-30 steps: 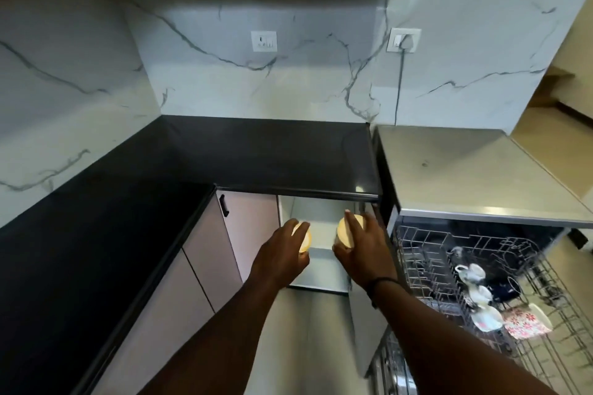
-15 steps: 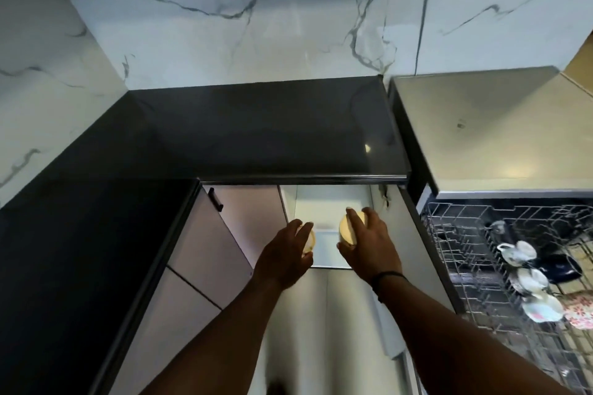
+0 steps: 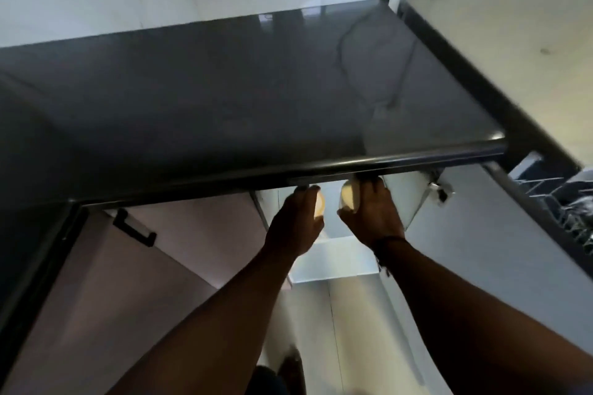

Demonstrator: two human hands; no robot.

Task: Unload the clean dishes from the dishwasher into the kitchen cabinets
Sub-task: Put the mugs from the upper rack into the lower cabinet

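your forearms reach forward from the bottom of frame. left hand (image 3: pixel 296 228) is curled closed around a pale yellow cup (image 3: pixel 319 207), right hand (image 3: pixel 372 218) wrapped closed on a second pale yellow cup (image 3: pixel 349 200), both held side by side at the mouth of the open lower cabinet (image 3: pixel 333 261), just under the black countertop (image 3: pixel 256 99) edge. neither cup looks set down on the white shelf yet, partly hidden so can't be sure. open cabinet door (image 3: pixel 481 234) to your right. further right the dishwasher rack (image 3: pixel 571 208) shows at frame edge, blurry, something seems left in it, so i judge unloading is partway, these two still to place
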